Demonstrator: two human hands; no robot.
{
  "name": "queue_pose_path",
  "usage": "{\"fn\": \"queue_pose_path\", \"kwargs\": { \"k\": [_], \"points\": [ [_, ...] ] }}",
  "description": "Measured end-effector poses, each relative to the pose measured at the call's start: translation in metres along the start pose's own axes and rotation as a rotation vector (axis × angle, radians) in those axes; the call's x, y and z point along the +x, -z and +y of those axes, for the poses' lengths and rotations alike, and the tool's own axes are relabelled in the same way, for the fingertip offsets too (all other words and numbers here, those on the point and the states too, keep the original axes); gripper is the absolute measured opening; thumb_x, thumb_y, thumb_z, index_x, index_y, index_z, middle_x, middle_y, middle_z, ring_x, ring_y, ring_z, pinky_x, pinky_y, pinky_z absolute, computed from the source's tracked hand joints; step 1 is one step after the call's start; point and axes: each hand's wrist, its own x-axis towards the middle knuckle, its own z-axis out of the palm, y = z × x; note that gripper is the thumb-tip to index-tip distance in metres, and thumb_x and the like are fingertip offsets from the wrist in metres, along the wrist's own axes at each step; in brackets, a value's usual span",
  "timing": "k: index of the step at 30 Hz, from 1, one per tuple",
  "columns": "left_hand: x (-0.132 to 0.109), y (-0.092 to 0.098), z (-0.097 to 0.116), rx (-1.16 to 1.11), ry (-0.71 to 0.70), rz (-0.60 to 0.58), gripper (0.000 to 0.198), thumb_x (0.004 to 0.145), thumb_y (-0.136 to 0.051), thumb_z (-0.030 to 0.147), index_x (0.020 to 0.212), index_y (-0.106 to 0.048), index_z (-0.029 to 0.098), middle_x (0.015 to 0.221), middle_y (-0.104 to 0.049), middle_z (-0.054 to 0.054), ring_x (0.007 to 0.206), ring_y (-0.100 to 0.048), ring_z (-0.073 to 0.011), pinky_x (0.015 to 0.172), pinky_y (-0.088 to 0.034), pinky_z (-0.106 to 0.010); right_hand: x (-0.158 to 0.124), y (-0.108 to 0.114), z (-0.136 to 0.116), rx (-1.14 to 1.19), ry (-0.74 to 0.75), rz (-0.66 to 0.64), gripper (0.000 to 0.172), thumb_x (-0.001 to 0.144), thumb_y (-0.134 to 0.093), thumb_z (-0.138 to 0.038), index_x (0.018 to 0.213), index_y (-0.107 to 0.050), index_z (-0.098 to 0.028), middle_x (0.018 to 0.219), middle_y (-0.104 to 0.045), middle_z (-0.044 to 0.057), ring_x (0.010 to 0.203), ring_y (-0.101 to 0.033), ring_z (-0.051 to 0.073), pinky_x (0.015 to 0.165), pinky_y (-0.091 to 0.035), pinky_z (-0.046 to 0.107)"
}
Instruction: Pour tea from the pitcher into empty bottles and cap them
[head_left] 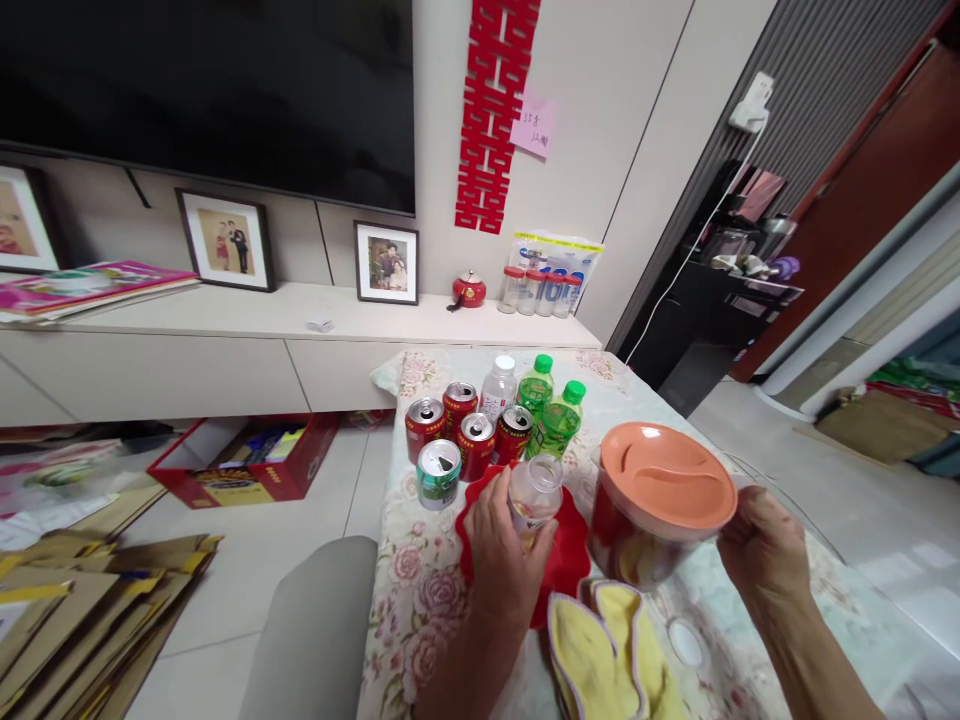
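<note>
My left hand (pixel 504 545) is wrapped round a clear plastic bottle (pixel 538 492) with no cap on its mouth, above a red scalloped plate (pixel 574 565). To the right stands a see-through container (pixel 626 535) with an orange lid (pixel 671 475). My right hand (pixel 766 545) is closed at the container's right side, just under the lid's edge; the part it grips is hidden by the fingers. Several opened drink cans (pixel 476 440) stand behind the plate, beside two green bottles (pixel 555 420) and a white-capped clear bottle (pixel 498 388).
A yellow cloth (pixel 604 650) lies at the near side of the flowered tablecloth (pixel 420 600). Left of the table are a grey seat (pixel 315 630), flattened cardboard (pixel 82 620) and a red box (pixel 247 480). A low cabinet (pixel 225 340) with glass jars (pixel 536 293) runs behind.
</note>
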Motion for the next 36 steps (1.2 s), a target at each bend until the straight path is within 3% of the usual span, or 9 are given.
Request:
{"fn": "queue_pose_path", "kwargs": {
  "k": [7,11,16,21,29,36],
  "points": [
    [0.002,0.001,-0.002,0.038,-0.059,0.008,0.066,0.090,-0.072,0.036,0.146,-0.042,0.018,0.132,-0.068,-0.019,0.121,-0.067,-0.0344,0.100,-0.051,-0.051,-0.006,-0.004,-0.020,-0.027,0.010,-0.022,0.061,0.049,-0.096,-0.051,0.045,-0.043,-0.020,0.048,-0.029,-0.008,0.042,-0.027,0.006,0.039,-0.020,0.023],
    [0.003,0.003,0.000,0.051,-0.066,-0.010,0.066,0.090,-0.074,0.035,0.146,-0.044,0.018,0.134,-0.068,-0.018,0.121,-0.067,-0.0334,0.100,-0.051,-0.048,-0.010,-0.011,-0.033,-0.036,0.015,-0.061,0.053,0.047,-0.097,-0.052,0.048,-0.054,-0.021,0.049,-0.037,-0.005,0.043,-0.033,0.008,0.039,-0.026,0.026],
    [0.003,0.005,0.002,0.042,-0.046,-0.007,0.067,0.087,-0.076,0.029,0.145,-0.044,0.018,0.133,-0.069,-0.017,0.121,-0.067,-0.0332,0.100,-0.052,-0.047,-0.013,-0.021,-0.044,-0.045,0.003,-0.126,0.047,0.051,-0.097,-0.051,0.050,-0.059,-0.023,0.047,-0.034,-0.005,0.042,-0.032,0.010,0.038,-0.028,0.029],
    [0.004,0.005,0.003,0.054,-0.062,0.009,0.067,0.087,-0.076,0.031,0.144,-0.044,0.017,0.129,-0.070,-0.017,0.118,-0.068,-0.0324,0.098,-0.054,-0.047,-0.015,-0.027,-0.048,-0.085,-0.024,-0.129,0.043,0.050,-0.097,-0.050,0.057,-0.064,-0.023,0.051,-0.047,-0.001,0.046,-0.044,0.014,0.041,-0.035,0.031],
    [0.004,0.004,0.003,0.062,-0.064,0.015,0.070,0.085,-0.079,0.030,0.144,-0.044,0.017,0.131,-0.070,-0.018,0.119,-0.068,-0.0333,0.096,-0.054,-0.048,-0.012,-0.031,-0.053,-0.101,-0.004,-0.154,0.052,0.049,-0.098,-0.051,0.050,-0.056,-0.021,0.049,-0.035,-0.006,0.045,-0.029,0.007,0.043,-0.019,0.027],
    [0.004,0.005,0.003,0.066,-0.056,0.003,0.072,0.082,-0.080,0.026,0.144,-0.044,0.017,0.132,-0.069,-0.018,0.120,-0.068,-0.0330,0.097,-0.054,-0.047,-0.011,-0.032,-0.053,-0.145,-0.001,-0.176,0.049,0.051,-0.097,-0.055,0.054,-0.061,-0.021,0.051,-0.039,-0.004,0.048,-0.032,0.009,0.044,-0.024,0.028]
  ]
}}
